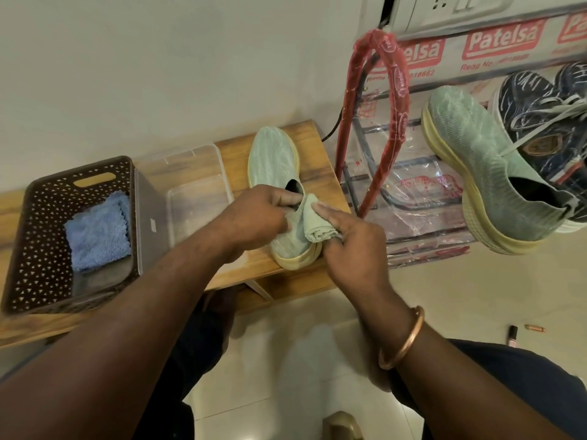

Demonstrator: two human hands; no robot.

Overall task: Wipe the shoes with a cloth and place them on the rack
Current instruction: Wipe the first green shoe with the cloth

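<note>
Head view. Holds shoe [273, 160] down on bench [319, 168] with left hand [257, 214], fingers clamped on the collar at the opening, toe toward the wall. Presses cloth [314, 225] against the shoe's heel side with right hand [349, 249], fingers wrapped round the bunched fabric. Right of the bench, rack [401, 100] in red wrapping, with second shoe [476, 160] and navy shoe [546, 122] side by side on it. Left on the bench, clear tub [190, 173], then basket [31, 233] with blue cloth [98, 230] inside.
</note>
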